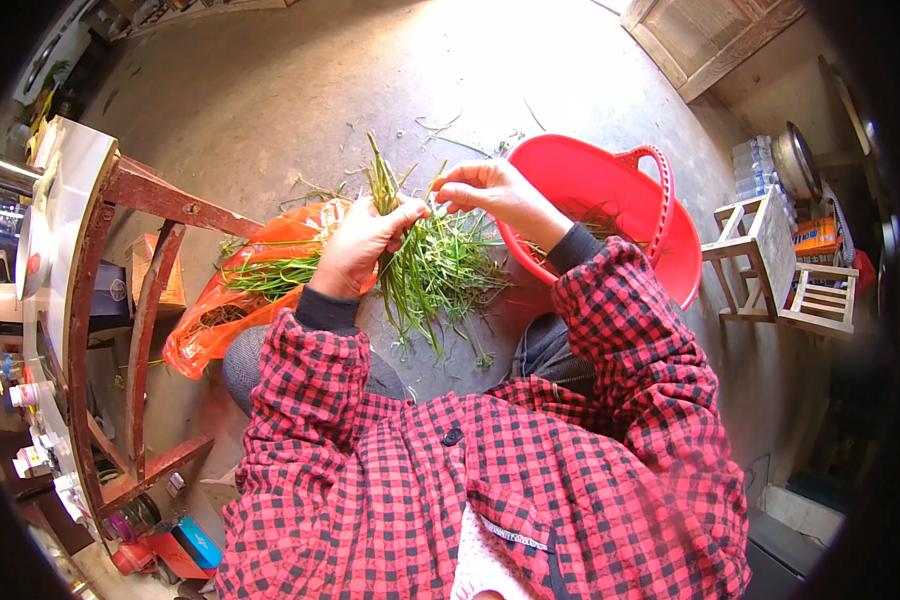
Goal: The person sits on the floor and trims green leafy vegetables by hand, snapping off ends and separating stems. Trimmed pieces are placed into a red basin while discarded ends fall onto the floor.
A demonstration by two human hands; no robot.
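My left hand [367, 236] is closed around a bunch of long green stalks [382, 184], whose stem ends point up and whose leafy ends hang down. Just right of it, my right hand [480, 191] has thumb and fingertips pinched together at a thin green stalk. Below both hands a loose heap of green stalks and leaves [450, 270] lies on the floor. On the left, an orange plastic bag [202, 337] lies open with more green stalks on it. To the right stands a red plastic basket [562, 161] with a handle, holding some plant stalks.
A table with a worn red wooden frame [139, 390] stands close on the left. On the right are a wooden stool [772, 247], a small slatted stool [821, 300] and wrapped plastic bottles [754, 165]. Loose stalks [457, 142] are scattered on the concrete floor beyond the hands.
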